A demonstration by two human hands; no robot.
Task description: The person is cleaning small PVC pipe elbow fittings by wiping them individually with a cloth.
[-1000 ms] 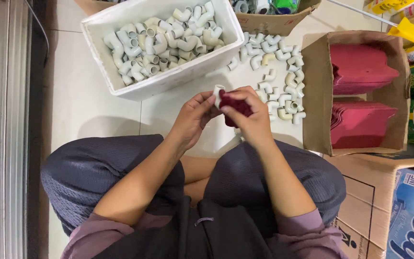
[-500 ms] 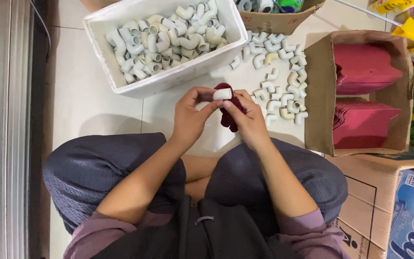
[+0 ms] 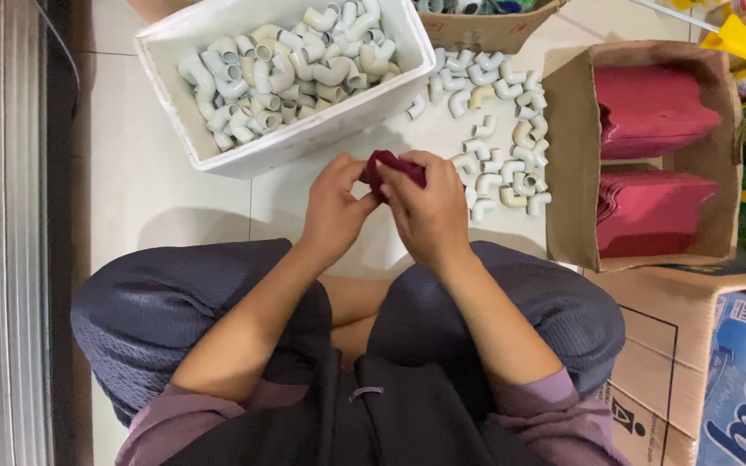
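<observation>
Sitting cross-legged on the pale tiled floor [image 3: 166, 198] here, my knees in dark grey trousers [image 3: 174, 311] filling the bottom half of the view. Biggest thing in front of me is the white foam box [image 3: 218, 155], up and to my left, piled with white and cream PVC elbow fittings [image 3: 278, 69]. Over on my right is an open cardboard box [image 3: 563, 173] split into two compartments, each one holding a stack of dark red bags [image 3: 649, 108], one stack in the far compartment and one in the near. Below that box, at the right edge, sits a bigger carton [image 3: 649, 345] with a blue and white printed one beside it. Between the foam box and the red-bag box there's a loose scatter of more elbow fittings [image 3: 502, 121] lying straight on the tiles, just past my hands. Now the small stuff: both my hands are together over the floor in front of my knees, working one dark red bag [image 3: 395, 166]. My left hand [image 3: 334, 211] has its fingers curled onto the left end of it, thumb pressed in, and my right hand [image 3: 432, 211] is wrapped over the top and right side, fingers folded down, so the bag is pinched between the two and mostly covered. Only a crumpled bit of red pokes out above my knuckles. Can't tell if a fitting is inside it, my fingers hide that.
</observation>
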